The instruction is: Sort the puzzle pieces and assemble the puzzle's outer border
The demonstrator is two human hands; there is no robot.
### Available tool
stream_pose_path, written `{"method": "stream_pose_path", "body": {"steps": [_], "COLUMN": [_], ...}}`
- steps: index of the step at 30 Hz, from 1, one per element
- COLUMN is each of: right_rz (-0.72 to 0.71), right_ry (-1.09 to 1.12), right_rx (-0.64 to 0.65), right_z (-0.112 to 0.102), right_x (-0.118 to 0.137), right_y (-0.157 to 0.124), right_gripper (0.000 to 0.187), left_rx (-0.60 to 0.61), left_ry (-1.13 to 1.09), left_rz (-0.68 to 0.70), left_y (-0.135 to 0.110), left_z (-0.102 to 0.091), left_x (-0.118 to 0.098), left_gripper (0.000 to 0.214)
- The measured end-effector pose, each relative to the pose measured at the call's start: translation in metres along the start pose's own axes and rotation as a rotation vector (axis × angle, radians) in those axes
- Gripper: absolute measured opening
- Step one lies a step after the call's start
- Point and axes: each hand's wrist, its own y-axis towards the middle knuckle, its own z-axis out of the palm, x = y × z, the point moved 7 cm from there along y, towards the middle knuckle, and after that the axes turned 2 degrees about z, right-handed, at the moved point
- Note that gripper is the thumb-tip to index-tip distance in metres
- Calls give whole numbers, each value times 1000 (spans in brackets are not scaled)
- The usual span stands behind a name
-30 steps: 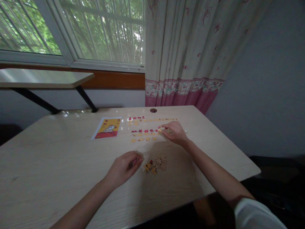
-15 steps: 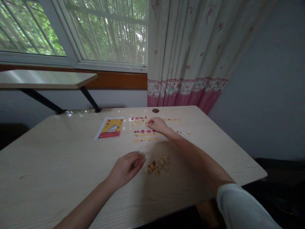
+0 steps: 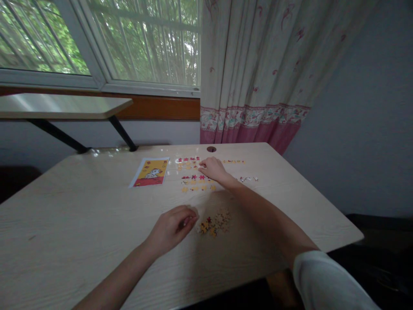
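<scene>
My right hand [image 3: 213,169] reaches to the back rows of small jigsaw pieces, its fingers pinched low over the table at the right end of a short yellow row [image 3: 187,167]. A puzzle piece seems to be at its fingertips, mostly covered by them. Closer to me, my left hand [image 3: 172,227] hovers or rests with fingers curled and thumb against them; whatever is inside is hidden. Just right of it lies a loose pile of jigsaw pieces [image 3: 214,223], some yellow, some plain-backed. Red pieces [image 3: 193,177] head the nearer rows, partly hidden by my right wrist.
A picture sheet [image 3: 150,172] with a white cartoon animal on yellow and red lies left of the rows. White pieces [image 3: 247,178] sit right of my forearm. A round cable hole [image 3: 211,149] is near the back edge; a raised shelf [image 3: 64,105] stands back left.
The right fingertips have shifted slightly at the yellow row, and a yellow piece by them shows a little farther left. My left hand stays almost still.
</scene>
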Motion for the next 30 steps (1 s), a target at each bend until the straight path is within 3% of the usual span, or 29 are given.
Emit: {"method": "stream_pose_path", "body": {"steps": [7, 14, 23, 30], "right_rz": [-210, -336, -352, -372], "right_ry": [70, 134, 247, 383], "right_rx": [-40, -11, -19, -13], "right_z": [-27, -32, -47, -50], "right_x": [9, 12, 24, 30], "right_y": [-52, -110, -123, -128], "right_gripper": [17, 11, 9, 11], "left_rx": [97, 136, 91, -80], "left_ry": [65, 111, -48, -35], "left_rz": [15, 55, 92, 31], "left_y": [-3, 0, 4, 23], "left_z": [7, 16, 17, -13], "left_x": [-9, -18, -19, -13], "left_gripper": [21, 24, 18, 18]}}
